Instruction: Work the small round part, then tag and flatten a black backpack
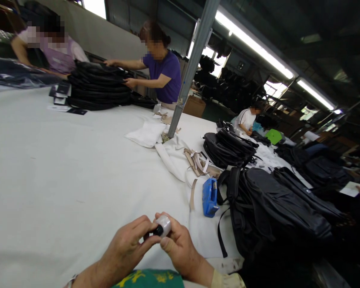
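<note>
Hands meet at the near edge of the desk (63, 180), low in the head view: the left hand (124, 248) pinches a small black cap (158, 230) between thumb and fingers, and the right hand (180, 248) is closed around a small whitish bottle (164, 224), so both hands are grasping and the bottle is held just above the white cover, not resting on it. To do this step well, in my judgement, the right hand should keep the bottle steady and upright while the left turns only the cap, so nothing drips on the cloth. Just beside the hands, toward the right edge, lies a blue plastic tool (210, 197), touching a black backpack (276, 208) whose straps hang over the cover. Further along the right side is a stack of black bags (228, 148), and near the metal post (192, 68) lie white cloths (156, 138) and beige strips (198, 162). At the far left corner two other people handle a pile of black bags (99, 86). The room is a workshop with long ceiling lamps (258, 48), and another person sits well apart at the back.
</note>
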`<state>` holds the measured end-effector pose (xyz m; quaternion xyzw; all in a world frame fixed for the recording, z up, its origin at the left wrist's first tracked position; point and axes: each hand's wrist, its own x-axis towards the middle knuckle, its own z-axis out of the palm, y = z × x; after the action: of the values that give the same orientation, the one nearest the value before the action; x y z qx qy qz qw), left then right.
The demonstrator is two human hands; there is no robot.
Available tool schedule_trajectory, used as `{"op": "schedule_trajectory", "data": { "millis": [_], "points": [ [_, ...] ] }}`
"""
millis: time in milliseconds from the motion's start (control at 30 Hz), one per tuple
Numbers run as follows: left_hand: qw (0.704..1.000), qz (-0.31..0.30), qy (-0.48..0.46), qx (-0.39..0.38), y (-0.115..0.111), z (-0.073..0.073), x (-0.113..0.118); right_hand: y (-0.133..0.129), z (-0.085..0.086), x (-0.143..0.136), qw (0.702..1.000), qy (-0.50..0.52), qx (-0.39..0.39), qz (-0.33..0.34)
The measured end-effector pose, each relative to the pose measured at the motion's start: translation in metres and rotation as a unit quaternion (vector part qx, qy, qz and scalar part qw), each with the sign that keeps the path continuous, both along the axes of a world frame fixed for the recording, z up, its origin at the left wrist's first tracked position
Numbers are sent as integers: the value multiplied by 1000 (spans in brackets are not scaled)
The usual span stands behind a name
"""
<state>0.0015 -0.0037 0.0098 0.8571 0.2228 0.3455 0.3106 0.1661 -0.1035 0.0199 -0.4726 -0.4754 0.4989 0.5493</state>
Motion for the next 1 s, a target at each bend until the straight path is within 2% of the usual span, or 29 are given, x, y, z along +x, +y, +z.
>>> {"op": "schedule_trajectory", "data": {
  "millis": [100, 233, 367, 467, 533, 667, 833, 1000],
  "points": [
    [1000, -4, 3, -6, 3, 5, 0, 6, 2, -6, 994, 107, -28, 2],
    [995, -60, 5, -78, 2, 8, -4, 7, -1, -7, 989, 127, -59, -42],
    [970, -6, -10, -244, 0, 5, -9, 2, 2, -2, 996, 76, -50, -25],
    [942, -35, -28, -333, -1, 1, -11, 2, 2, 0, 999, -25, -17, -37],
    [940, -46, -22, -336, -1, -2, -10, 3, -3, -1, 996, -69, -27, -45],
    [946, 3, -10, -323, -3, 0, -10, 3, -10, -3, 994, -53, -60, -74],
    [948, 8, -19, -316, -6, 1, -11, -1, 2, -4, 981, -149, -10, -124],
    [970, 12, -31, -241, -8, -3, -12, -6, 6, -5, 956, -264, 65, -109]
  ]
}}
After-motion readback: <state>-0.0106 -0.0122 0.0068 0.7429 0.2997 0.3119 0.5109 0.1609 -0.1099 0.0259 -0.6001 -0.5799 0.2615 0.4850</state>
